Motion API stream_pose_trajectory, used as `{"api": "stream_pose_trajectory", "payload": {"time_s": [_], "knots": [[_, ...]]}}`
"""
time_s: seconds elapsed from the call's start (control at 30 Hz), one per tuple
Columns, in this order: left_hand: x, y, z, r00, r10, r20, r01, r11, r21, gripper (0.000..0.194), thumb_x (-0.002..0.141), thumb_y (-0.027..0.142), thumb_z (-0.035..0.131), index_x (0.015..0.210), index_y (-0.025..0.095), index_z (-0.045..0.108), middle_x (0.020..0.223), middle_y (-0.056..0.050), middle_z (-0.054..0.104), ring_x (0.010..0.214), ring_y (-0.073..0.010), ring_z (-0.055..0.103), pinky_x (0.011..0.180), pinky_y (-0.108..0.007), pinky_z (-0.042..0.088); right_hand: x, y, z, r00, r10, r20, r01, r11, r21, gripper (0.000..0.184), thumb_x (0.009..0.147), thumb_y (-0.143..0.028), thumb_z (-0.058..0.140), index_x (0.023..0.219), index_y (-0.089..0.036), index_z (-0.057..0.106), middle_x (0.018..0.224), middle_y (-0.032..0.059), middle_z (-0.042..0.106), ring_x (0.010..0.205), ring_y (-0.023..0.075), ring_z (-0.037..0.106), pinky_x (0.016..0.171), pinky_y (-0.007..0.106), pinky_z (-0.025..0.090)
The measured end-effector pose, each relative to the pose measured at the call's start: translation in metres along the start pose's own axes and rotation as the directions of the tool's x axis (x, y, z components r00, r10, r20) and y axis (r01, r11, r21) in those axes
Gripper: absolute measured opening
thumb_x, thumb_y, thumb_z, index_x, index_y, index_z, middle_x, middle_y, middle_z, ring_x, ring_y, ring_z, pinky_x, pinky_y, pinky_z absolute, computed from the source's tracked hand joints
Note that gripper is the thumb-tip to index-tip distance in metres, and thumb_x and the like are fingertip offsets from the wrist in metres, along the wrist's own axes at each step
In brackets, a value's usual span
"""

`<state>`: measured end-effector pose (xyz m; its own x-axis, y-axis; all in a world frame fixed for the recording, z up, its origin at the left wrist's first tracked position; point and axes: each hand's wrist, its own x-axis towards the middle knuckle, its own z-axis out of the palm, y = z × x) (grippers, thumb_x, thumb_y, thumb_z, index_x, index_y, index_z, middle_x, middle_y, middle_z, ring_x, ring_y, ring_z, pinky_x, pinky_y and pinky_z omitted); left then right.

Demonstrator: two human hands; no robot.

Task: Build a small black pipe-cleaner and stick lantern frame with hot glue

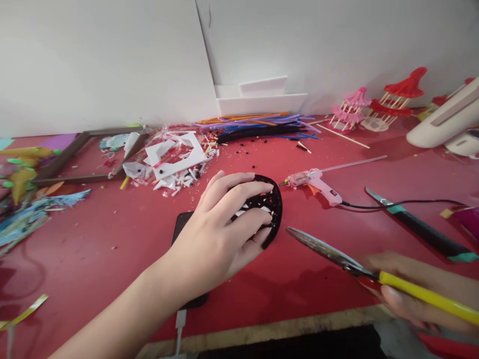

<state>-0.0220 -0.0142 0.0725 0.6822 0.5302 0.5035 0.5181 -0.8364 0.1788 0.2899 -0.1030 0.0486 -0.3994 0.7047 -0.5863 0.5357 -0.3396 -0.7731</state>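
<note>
My left hand (224,224) lies on a black round lattice piece (272,204) in the middle of the red table (112,239), fingers curled over it and pressing it down. A dark phone (179,224) lies partly under that hand and forearm. My right hand (415,294) at the lower right grips yellow-handled scissors (329,252). Their blades are together and point left toward the black piece, a short way off it.
A pink glue gun (316,182) with a black cord lies just right of the black piece. A knife (419,224) lies further right. White scraps (172,162), coloured pipe cleaners (258,127), paper pagodas (374,107) and a wooden frame (67,154) sit along the back.
</note>
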Motion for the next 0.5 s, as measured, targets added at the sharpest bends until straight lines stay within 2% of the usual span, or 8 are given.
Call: {"api": "stream_pose_trajectory", "payload": {"time_s": [0.13, 0.3, 0.5], "knots": [[-0.003, -0.001, -0.003, 1.0, -0.004, 0.026, 0.004, 1.0, 0.0, 0.008, 0.089, 0.013, 0.065, 0.094, 0.019, 0.068, 0.132, -0.012, 0.064, 0.13, -0.0336, 0.051, 0.108, -0.057, 0.046, 0.005, -0.018, 0.0, 0.997, 0.083, 0.006, -0.083, 0.995, 0.052, 0.069, 0.065, -0.095, 0.048, 0.07, -0.027, 0.048, 0.057, -0.0025, 0.041, 0.046, 0.0128, 0.031, 0.043, 0.027, 0.027], [-0.009, -0.002, -0.005, 0.999, -0.001, 0.042, 0.001, 1.0, -0.001, 0.012, 0.089, 0.012, 0.065, 0.097, 0.02, 0.068, 0.133, -0.011, 0.063, 0.133, -0.0326, 0.049, 0.113, -0.058, 0.041, 0.006, -0.022, 0.001, 0.985, 0.16, 0.071, -0.161, 0.987, 0.016, 0.076, 0.059, -0.1, 0.045, 0.074, -0.025, 0.046, 0.059, -0.0042, 0.038, 0.049, 0.0121, 0.035, 0.045, 0.024, 0.029], [-0.011, 0.0, -0.007, 0.998, -0.017, 0.055, 0.017, 1.0, 0.011, 0.014, 0.09, 0.013, 0.065, 0.098, 0.022, 0.069, 0.135, -0.01, 0.062, 0.135, -0.0325, 0.048, 0.116, -0.061, 0.037, 0.009, -0.023, -0.001, 0.991, 0.08, 0.109, -0.078, 0.997, -0.028, 0.075, 0.063, -0.098, 0.045, 0.071, -0.024, 0.043, 0.064, -0.0028, 0.04, 0.053, 0.0116, 0.036, 0.045, 0.022, 0.029]]}}
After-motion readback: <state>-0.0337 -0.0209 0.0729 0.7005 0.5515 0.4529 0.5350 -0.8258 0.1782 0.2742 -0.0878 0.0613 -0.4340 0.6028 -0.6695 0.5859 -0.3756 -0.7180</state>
